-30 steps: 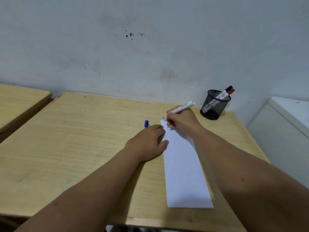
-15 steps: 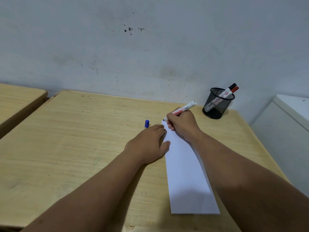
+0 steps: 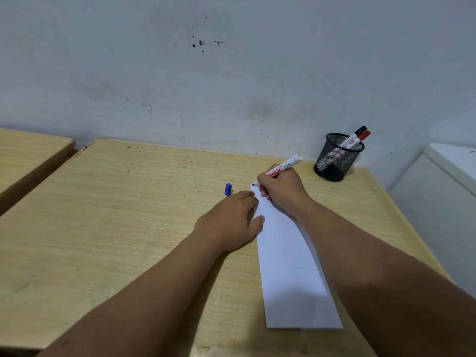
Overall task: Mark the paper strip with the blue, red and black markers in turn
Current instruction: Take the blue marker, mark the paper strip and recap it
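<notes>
While my right hand [image 3: 279, 191] grips the uncapped marker [image 3: 282, 169] in a writing hold, its tip sits at the far left corner of the paper strip [image 3: 288, 266], touching or just above, can't tell. Marker barrel is white with red print, tilted back toward the wall [image 3: 231, 73]. Ink colour can't be told from the tip. My left hand [image 3: 231, 220] lies flat, palm down, on the tabletop [image 3: 116, 215] at the strip's left edge, fingers loosely spread, thumb resting on the paper, holding nothing. Strip runs lengthwise from near my body toward the wall, far end between my two hands, my right forearm crossing over its right side. Blue cap [image 3: 228, 189] stands on the tabletop just beyond my left fingertips, left of the strip's far corner. Black mesh cup [image 3: 337, 158] stands at the far right near the wall, apart from my right hand, with the red marker [image 3: 364, 136] and black marker [image 3: 359, 130] leaning in it, caps up.
</notes>
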